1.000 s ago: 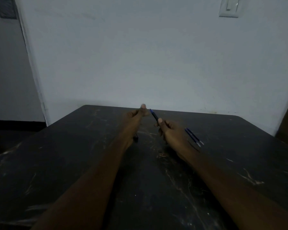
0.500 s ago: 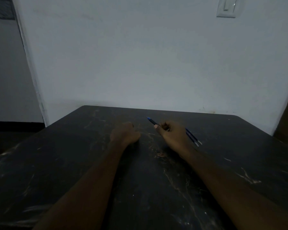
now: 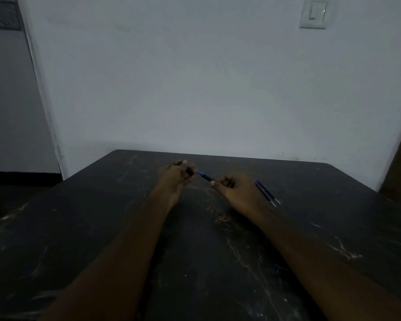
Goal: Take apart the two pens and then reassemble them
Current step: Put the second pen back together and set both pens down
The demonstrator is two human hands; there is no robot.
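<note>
Right hand (image 3: 239, 193) curled tight around a dark pen barrel (image 3: 206, 176), blue tip pointing at the left hand (image 3: 176, 177), left hand fisted around a small dark pen piece (image 3: 190, 171), two thin refills (image 3: 267, 193) on the black table (image 3: 102, 228) just right of the right hand

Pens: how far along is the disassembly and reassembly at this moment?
Looks done: two thin refills lie on the table, so both pens seem apart. In hand: the right hand holds a barrel; the left hand grips a small dark piece. Left: refitting the refills, apparently on both pens.
</note>
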